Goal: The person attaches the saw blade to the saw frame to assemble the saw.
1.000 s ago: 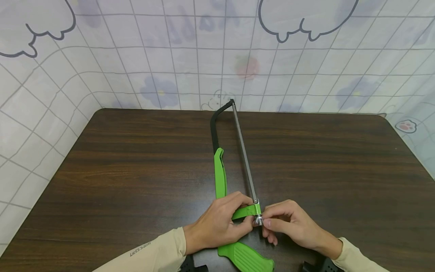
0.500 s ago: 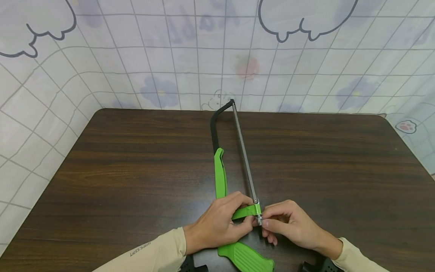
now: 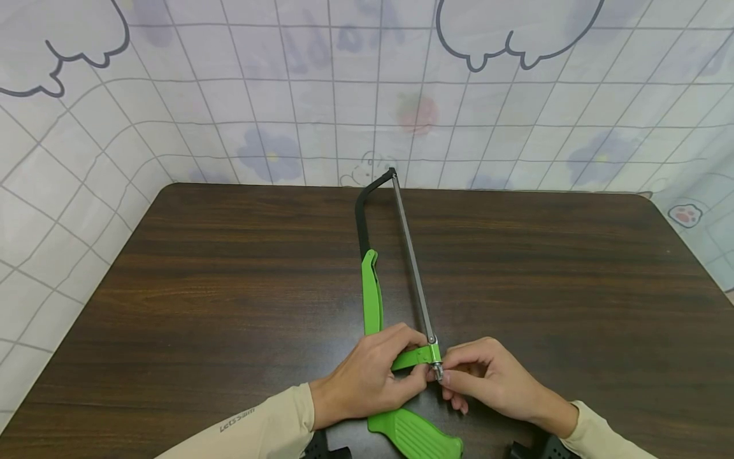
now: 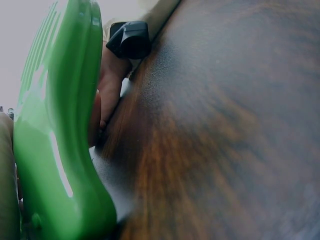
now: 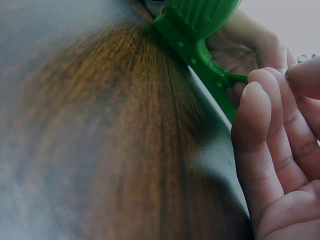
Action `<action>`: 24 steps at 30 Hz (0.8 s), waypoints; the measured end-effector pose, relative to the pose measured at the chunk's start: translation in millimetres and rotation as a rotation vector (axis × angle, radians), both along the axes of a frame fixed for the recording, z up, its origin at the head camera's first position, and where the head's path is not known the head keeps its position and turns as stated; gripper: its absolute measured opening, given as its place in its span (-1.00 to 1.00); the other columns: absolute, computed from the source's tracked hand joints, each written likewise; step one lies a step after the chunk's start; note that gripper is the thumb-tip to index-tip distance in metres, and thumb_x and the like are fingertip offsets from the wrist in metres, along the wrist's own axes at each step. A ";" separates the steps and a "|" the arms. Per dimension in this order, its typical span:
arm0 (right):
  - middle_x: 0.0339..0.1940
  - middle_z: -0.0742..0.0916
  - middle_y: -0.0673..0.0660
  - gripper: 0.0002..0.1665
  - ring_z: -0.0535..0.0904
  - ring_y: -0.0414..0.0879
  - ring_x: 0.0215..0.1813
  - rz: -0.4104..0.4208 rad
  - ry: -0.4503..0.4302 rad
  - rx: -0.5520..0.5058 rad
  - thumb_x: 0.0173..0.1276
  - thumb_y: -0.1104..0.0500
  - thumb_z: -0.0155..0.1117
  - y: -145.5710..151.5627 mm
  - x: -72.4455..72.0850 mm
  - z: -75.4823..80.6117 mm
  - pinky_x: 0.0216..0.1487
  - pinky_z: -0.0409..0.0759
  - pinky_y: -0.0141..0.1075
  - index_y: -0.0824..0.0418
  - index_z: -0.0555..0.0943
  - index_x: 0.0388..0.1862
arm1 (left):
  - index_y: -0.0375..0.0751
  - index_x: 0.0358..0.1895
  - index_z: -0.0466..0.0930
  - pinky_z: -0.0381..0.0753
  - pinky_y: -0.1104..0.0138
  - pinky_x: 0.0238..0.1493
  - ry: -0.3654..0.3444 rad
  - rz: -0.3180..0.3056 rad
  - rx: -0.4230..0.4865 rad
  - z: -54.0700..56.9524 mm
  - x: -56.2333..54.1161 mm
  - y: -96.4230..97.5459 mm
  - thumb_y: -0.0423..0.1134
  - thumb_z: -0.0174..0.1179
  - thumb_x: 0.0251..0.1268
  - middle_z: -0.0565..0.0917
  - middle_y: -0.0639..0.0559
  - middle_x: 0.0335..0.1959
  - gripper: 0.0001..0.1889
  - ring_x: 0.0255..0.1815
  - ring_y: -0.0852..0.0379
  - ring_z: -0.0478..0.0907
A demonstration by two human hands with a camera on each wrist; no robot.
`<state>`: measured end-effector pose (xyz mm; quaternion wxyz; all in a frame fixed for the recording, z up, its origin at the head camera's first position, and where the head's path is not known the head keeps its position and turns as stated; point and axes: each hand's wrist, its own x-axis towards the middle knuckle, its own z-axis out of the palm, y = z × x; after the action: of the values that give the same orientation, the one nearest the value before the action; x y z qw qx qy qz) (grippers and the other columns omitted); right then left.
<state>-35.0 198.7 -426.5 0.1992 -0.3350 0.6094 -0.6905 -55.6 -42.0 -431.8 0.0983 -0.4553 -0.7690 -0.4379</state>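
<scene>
A hacksaw with a green-and-black frame (image 3: 372,296) lies on the table, its handle (image 3: 414,436) toward me. The grey blade (image 3: 410,258) runs along its right side. My left hand (image 3: 371,375) grips the frame's green crosspiece (image 3: 410,358) near the blade's near end. At that end sits a small silver wing nut (image 3: 438,372), pinched between thumb and finger of my right hand (image 3: 496,380). The green handle (image 4: 57,125) fills the left part of the left wrist view. In the right wrist view, curled fingers (image 5: 252,117) mostly hide the nut.
The dark wood table (image 3: 241,274) extends to both sides and beyond the saw. Behind it hangs a white gridded sheet (image 3: 309,108). A black wrist device (image 4: 131,41) shows on the right arm in the left wrist view.
The wing nut has turned, its wings now showing narrower than a second ago. Both hands and the hacksaw stay almost exactly where they were.
</scene>
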 end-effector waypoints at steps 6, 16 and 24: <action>-0.46 0.61 0.42 -0.73 0.53 0.16 -0.56 -0.022 0.012 0.038 0.46 0.60 -0.01 0.0 0.6 0.6 -0.53 0.67 -0.22 0.47 0.65 -0.25 | -0.11 0.02 0.59 0.46 0.72 -0.22 0.007 0.007 -0.002 0.6 -0.4 0.6 -0.33 0.23 0.37 0.66 0.12 -0.20 -0.79 -0.34 0.38 0.47; -0.45 0.60 0.43 -0.75 0.51 0.18 -0.57 0.015 0.027 -0.031 0.40 0.65 0.02 0.9 -0.9 0.0 -0.53 0.68 -0.21 0.52 0.64 -0.16 | -0.12 0.02 0.59 0.46 0.72 -0.23 0.006 0.004 -0.003 1.9 -0.2 0.7 -0.34 0.23 0.36 0.66 0.12 -0.20 -0.78 -0.34 0.39 0.47; -0.43 0.60 0.40 -0.75 0.53 0.17 -0.58 0.035 0.035 -0.042 0.39 0.64 0.07 2.6 -1.6 -0.7 -0.53 0.69 -0.19 0.50 0.65 -0.15 | -0.11 0.05 0.58 0.45 0.72 -0.24 -0.008 0.002 -0.006 3.5 -0.4 0.7 -0.33 0.21 0.39 0.65 0.12 -0.20 -0.78 -0.35 0.39 0.45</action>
<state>-36.5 201.3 -427.2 0.1938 -0.3616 0.5922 -0.6935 -56.0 -41.3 -428.3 0.0943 -0.4530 -0.7712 -0.4372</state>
